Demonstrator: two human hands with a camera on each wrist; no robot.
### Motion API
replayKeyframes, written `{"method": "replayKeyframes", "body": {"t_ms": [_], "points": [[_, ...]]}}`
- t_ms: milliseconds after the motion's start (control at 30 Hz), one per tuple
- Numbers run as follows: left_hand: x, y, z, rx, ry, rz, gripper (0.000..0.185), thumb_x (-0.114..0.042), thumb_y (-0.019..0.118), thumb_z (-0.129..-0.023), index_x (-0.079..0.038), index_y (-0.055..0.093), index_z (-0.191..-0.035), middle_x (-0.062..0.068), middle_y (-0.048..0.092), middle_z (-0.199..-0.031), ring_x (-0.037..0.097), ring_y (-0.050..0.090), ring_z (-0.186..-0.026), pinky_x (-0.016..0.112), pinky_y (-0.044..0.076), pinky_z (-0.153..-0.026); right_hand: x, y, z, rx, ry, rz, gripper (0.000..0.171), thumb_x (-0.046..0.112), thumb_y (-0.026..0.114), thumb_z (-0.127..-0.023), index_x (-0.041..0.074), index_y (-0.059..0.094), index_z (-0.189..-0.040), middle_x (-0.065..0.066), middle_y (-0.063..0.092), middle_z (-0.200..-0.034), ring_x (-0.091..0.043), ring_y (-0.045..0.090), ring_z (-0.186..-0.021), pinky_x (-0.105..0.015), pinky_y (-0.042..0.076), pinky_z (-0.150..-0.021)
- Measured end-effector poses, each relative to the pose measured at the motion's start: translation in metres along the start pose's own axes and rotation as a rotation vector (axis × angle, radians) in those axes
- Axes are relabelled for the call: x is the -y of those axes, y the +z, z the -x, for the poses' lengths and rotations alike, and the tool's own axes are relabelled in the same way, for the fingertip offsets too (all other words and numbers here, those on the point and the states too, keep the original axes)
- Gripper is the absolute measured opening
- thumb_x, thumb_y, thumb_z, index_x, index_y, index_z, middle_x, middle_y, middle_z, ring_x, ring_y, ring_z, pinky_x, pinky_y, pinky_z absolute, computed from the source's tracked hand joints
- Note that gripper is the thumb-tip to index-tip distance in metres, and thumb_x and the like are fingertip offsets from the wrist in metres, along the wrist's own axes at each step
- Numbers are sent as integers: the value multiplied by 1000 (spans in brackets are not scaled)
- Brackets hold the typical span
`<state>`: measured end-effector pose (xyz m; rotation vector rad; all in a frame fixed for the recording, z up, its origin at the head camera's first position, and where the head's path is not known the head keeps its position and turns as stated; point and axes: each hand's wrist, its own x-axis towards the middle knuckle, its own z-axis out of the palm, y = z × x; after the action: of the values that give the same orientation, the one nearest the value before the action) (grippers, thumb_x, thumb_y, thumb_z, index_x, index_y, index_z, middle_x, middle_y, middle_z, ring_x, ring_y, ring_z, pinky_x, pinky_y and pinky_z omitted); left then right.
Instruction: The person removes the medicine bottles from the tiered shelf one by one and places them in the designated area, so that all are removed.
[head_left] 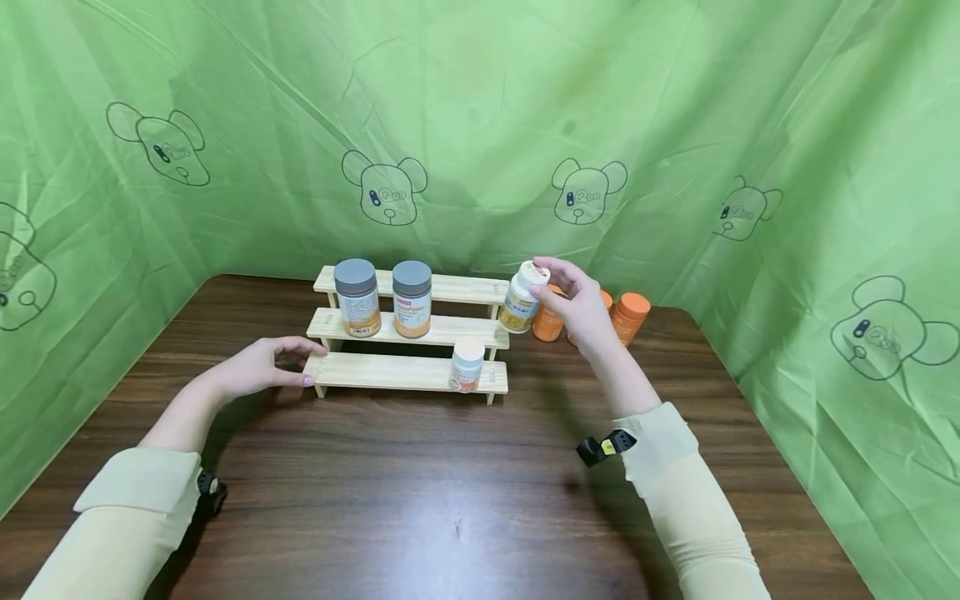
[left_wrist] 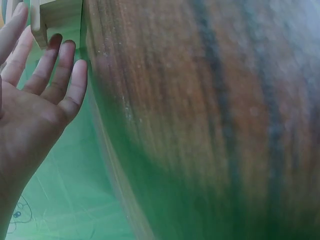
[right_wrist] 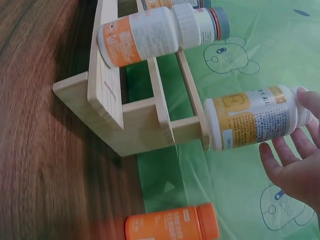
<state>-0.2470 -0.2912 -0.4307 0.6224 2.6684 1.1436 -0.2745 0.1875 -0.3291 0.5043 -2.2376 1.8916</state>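
A three-step wooden display rack (head_left: 382, 372) stands on the table. My right hand (head_left: 576, 304) pinches a white supplement bottle with a yellow label (head_left: 517, 307) by its cap, at the right end of the upper steps. In the right wrist view, that bottle's base is close beside the top step's end; contact is unclear. At the rack's other end, my left hand (head_left: 262, 367) has its thumb and fingertips by the lowest step, with fingers spread in the left wrist view. Two grey-lidded bottles (head_left: 357, 300) and a small white-and-orange bottle (head_left: 467, 367) stand on the rack.
Several orange bottles (head_left: 630, 318) stand on the table right of the rack, partly behind my right hand. Green cloth (head_left: 480, 125) printed with bear heads hangs around the back and sides of the dark wooden table (head_left: 420, 483).
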Motion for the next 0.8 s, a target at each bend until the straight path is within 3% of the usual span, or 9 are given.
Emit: {"method": "replayKeyframes", "body": {"t_ms": [333,533,800], "points": [[-3,1,2,4,21,-2,45,-31,75,-80,-18,61,-121,5,61,-123,18,51,-113,29,37,-93,-6,-20,9,22,-3,-46,43,14,72,-84,9,59,-125,0,63,-119,-15,56,-109,-27,47,-88],[-2,0,1,2,21,-15,47,-31,75,-80,-19,61,-123,5,61,-124,12,50,-113,26,36,-94,-16,-33,15,28,24,-12,42,15,72,-84,11,60,-125,2,64,-118,-16,57,-106,-25,45,-88],[-1,-1,0,-10,31,-56,47,-31,76,-79,-20,62,-122,6,61,-124,18,50,-115,33,37,-94,-24,-48,22,46,94,61,47,21,72,-84,15,57,-128,-1,59,-125,-22,52,-116,-35,39,-96]]}}
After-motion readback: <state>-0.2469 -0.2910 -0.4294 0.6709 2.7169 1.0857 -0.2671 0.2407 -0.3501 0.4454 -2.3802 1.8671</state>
